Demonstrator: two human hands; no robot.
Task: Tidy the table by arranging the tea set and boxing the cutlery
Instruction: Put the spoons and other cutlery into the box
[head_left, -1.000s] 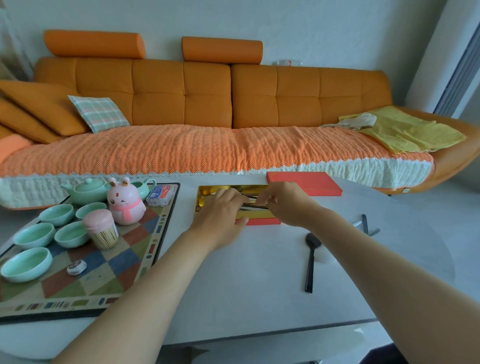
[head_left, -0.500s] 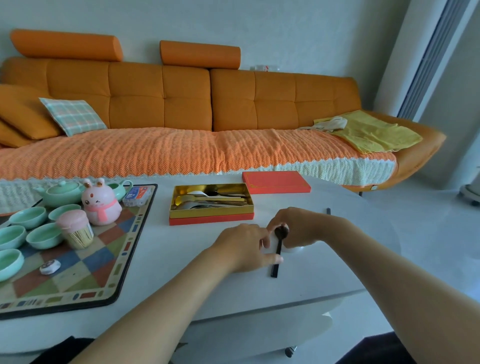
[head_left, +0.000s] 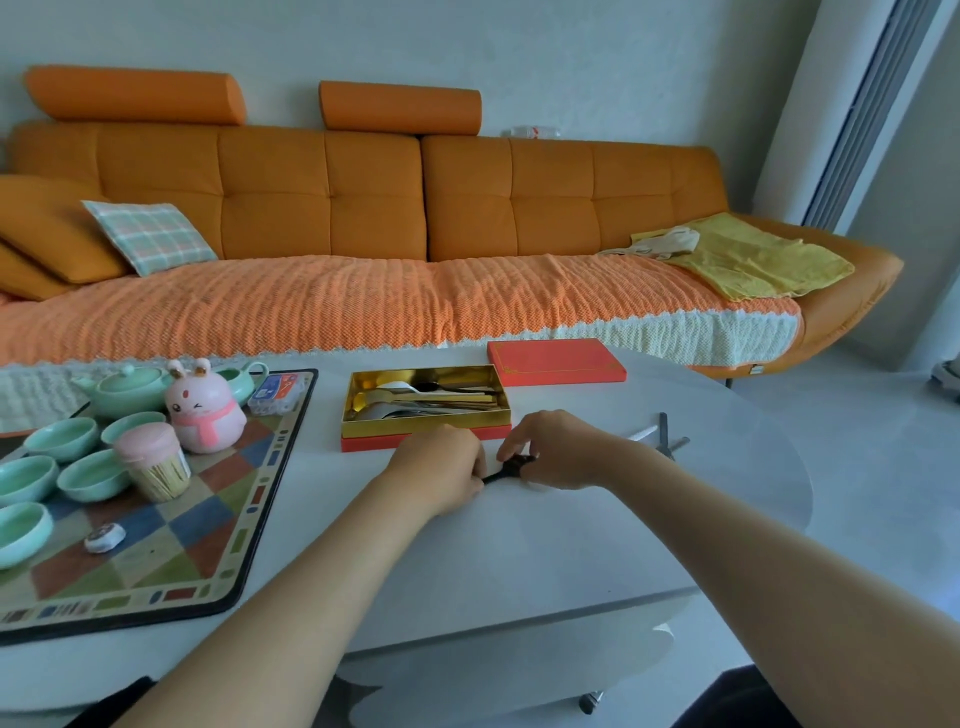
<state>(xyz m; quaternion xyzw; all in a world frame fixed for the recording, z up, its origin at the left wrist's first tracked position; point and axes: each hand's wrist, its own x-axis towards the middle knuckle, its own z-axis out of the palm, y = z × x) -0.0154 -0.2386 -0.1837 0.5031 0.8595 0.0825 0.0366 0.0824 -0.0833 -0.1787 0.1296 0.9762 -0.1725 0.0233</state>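
Observation:
A black spoon (head_left: 508, 470) lies between my two hands just in front of the open gold-lined cutlery box (head_left: 363, 428). My right hand (head_left: 558, 449) pinches its bowl end. My left hand (head_left: 441, 470) grips the handle end, which is mostly hidden under my fingers. Several spoons and forks lie inside the box. Its red lid (head_left: 556, 360) lies behind it to the right. On the patterned mat (head_left: 218, 525) at the left stand a green teapot (head_left: 127, 389), a green pitcher (head_left: 244, 379) and several green cups (head_left: 93, 474).
A pink rabbit figure (head_left: 205, 415), a toothpick holder (head_left: 153, 460), a small card box (head_left: 275, 392) and a small round puck (head_left: 105, 537) share the mat. More cutlery (head_left: 662, 439) lies at the table's right edge. An orange sofa (head_left: 363, 234) runs behind the table.
Both hands left the box and came to the black spoon. It has turned from pointing toward me to lying crosswise, lifted between both hands nearer the box.

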